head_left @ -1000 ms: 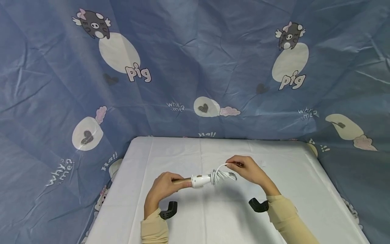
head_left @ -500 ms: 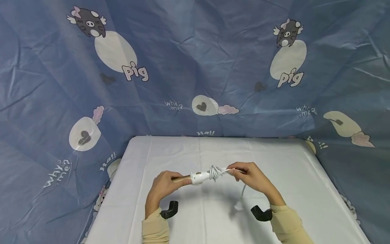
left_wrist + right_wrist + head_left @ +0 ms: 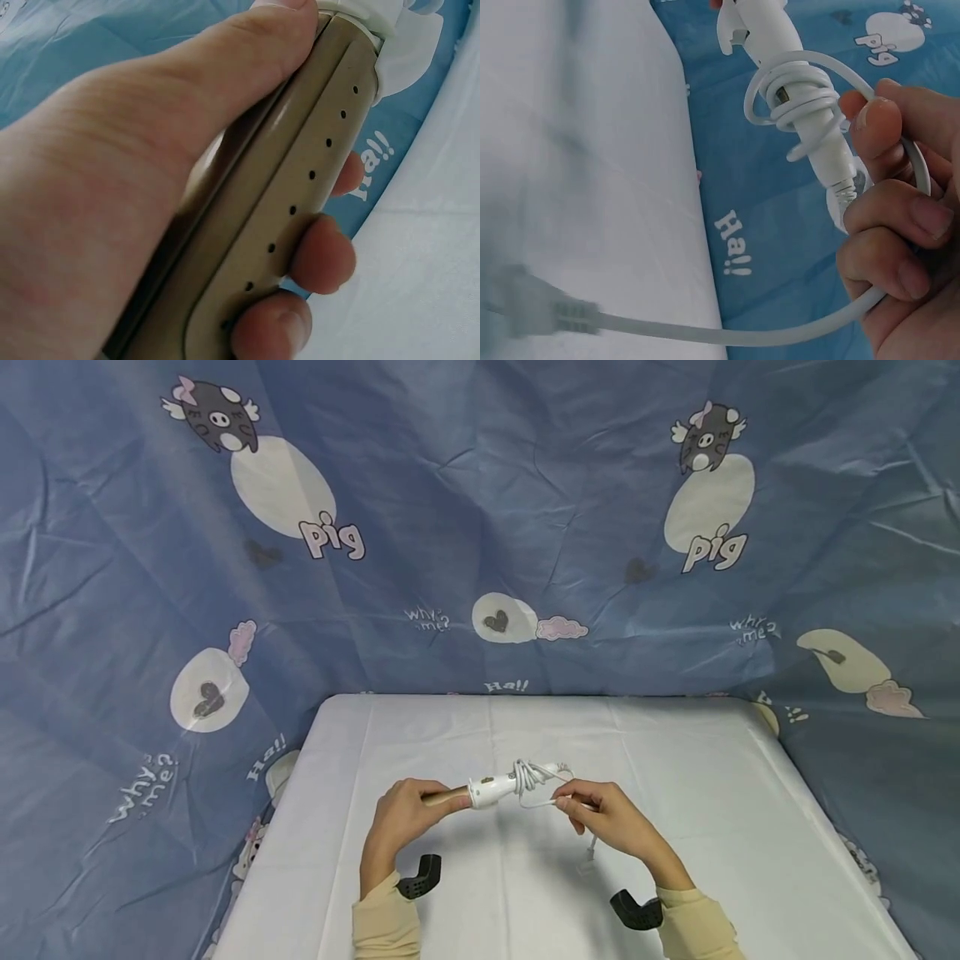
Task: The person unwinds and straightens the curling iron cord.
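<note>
A curling iron (image 3: 492, 789) with a white handle and gold barrel is held above the table, tilted slightly up to the right. My left hand (image 3: 405, 818) grips the gold barrel (image 3: 300, 180), which has a row of small holes along it in the left wrist view. White cord (image 3: 802, 94) is looped several times round the handle. To the right of the handle, my right hand (image 3: 611, 818) pinches the cord between thumb and forefinger, with the other fingers curled over it. From that hand the cord's free end runs to a plug (image 3: 540, 307), blurred in the right wrist view.
Below the hands is a table with a white cover (image 3: 450, 735). A blue printed cloth (image 3: 420, 527) rises behind it and at both sides. Black curved mounts (image 3: 420, 877) stick out near both wrists.
My right hand has come down from above the handle's end to below it, drawing the cord along. The plug end now hangs beneath that hand. My left hand keeps its grip, nearly still.
</note>
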Demonstrator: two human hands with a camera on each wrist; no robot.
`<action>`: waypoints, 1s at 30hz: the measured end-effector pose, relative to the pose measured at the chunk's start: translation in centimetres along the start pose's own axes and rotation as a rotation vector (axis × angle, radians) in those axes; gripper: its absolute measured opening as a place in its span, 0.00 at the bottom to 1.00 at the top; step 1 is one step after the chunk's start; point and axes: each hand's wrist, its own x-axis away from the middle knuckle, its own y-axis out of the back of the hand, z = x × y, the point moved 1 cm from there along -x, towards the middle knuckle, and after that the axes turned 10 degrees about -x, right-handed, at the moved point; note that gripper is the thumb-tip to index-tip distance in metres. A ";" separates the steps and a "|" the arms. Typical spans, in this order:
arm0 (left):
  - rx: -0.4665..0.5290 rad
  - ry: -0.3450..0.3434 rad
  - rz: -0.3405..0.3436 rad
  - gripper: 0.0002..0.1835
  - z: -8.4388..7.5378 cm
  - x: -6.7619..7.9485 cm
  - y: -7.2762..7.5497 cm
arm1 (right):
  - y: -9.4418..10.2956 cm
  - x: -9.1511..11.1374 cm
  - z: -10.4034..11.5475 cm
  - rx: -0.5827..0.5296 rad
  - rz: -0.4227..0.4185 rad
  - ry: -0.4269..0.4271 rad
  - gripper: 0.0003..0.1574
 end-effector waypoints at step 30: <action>0.029 -0.050 -0.057 0.23 -0.9 0.6 1.8 | -1.6 -0.6 -1.4 -0.047 0.075 -0.067 0.07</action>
